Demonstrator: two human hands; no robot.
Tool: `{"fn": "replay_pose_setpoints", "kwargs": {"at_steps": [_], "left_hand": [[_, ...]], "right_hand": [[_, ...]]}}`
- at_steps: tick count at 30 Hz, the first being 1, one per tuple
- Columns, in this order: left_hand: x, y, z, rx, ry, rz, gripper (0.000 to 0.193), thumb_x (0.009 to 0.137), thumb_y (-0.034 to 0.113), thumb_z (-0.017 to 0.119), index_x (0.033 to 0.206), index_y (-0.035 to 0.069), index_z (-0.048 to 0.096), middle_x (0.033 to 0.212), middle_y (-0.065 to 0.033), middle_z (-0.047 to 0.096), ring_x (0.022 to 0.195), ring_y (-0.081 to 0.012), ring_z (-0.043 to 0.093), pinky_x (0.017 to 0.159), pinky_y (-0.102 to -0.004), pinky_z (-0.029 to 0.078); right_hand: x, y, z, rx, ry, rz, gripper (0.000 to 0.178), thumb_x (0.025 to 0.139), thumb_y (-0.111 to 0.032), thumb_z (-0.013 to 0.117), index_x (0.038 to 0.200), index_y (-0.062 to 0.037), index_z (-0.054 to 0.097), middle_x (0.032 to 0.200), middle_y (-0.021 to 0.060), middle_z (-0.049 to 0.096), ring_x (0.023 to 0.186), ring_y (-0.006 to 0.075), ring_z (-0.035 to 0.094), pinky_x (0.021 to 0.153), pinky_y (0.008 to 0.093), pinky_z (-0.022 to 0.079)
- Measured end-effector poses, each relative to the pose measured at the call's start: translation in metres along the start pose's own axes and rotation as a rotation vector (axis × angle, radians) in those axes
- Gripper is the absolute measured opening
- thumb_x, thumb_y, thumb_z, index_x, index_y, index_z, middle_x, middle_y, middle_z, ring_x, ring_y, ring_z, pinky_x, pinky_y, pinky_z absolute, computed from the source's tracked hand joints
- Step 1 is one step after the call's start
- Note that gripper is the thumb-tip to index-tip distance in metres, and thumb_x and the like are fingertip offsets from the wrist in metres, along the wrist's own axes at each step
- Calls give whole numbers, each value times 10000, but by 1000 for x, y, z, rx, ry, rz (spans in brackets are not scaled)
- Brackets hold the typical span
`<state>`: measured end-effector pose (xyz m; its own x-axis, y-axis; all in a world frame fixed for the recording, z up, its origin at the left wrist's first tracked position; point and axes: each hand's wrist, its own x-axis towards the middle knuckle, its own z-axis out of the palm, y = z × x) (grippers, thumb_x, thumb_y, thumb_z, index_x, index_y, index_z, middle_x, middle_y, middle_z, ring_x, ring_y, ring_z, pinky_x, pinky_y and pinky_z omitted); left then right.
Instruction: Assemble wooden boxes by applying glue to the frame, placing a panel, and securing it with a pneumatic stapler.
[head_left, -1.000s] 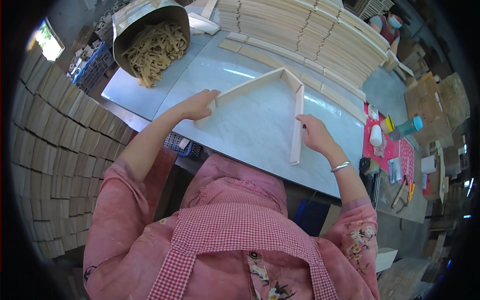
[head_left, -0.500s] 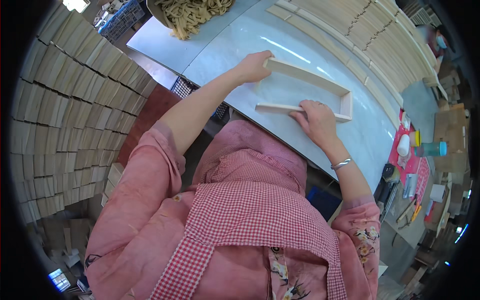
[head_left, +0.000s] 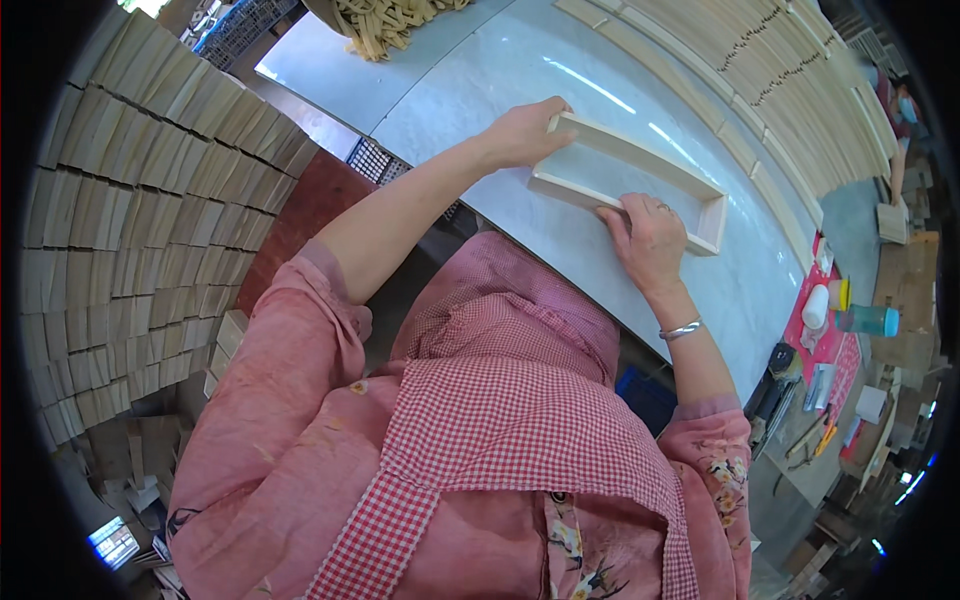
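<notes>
A long, narrow, rectangular frame of pale wood strips (head_left: 645, 155) rests on the pale table top, and the table's surface shows inside it. My left hand (head_left: 530, 135) is closed round the frame's left end, thumb on the inner side. That end is mostly hidden by the hand, so I cannot tell if a strip stands there. My right hand (head_left: 652, 240) grips the near long strip (head_left: 575, 190) right of its middle, fingers over its top edge and thumb on the near face. The right short strip (head_left: 710, 222) is in plain sight.
Rows of stacked wood strips (head_left: 740, 60) line the table's far side. A container of short wood pieces (head_left: 385, 25) stands far left. Tall wood stacks (head_left: 150, 200) rise at left. Bottles (head_left: 815, 305) sit at right. At the far right, another person's arm (head_left: 898, 170) reaches toward a wood piece.
The near strip's left end has swung away from me, toward my left hand and the far strip. My left thumb now shows inside the frame. At far right, a person's arm has come into view.
</notes>
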<state>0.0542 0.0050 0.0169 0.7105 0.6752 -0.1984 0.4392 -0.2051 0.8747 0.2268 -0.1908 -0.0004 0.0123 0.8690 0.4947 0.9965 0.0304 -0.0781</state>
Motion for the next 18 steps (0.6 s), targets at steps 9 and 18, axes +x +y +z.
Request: {"fn": "replay_pose_setpoints", "kwargs": {"at_steps": [9, 18], "left_hand": [[-21, -42, -10, -152, -226, 236, 1007, 749, 152, 823, 1575, 46, 258, 1291, -226, 569, 971, -285, 591, 847, -363, 552], [-20, -43, -9, 32, -116, 395, 1100, 683, 26, 840, 1573, 6, 194, 1069, -190, 609, 841, -244, 600, 745, -322, 537]], "right_hand": [[2, -2, -3, -21, -27, 28, 264, 868, -333, 741, 867, -116, 591, 774, 31, 629, 691, 233, 608, 653, 341, 466], [9, -9, -1, 45, -53, 39, 295, 847, -342, 759, 863, -105, 584, 841, 54, 626, 733, 239, 607, 680, 352, 469]]}}
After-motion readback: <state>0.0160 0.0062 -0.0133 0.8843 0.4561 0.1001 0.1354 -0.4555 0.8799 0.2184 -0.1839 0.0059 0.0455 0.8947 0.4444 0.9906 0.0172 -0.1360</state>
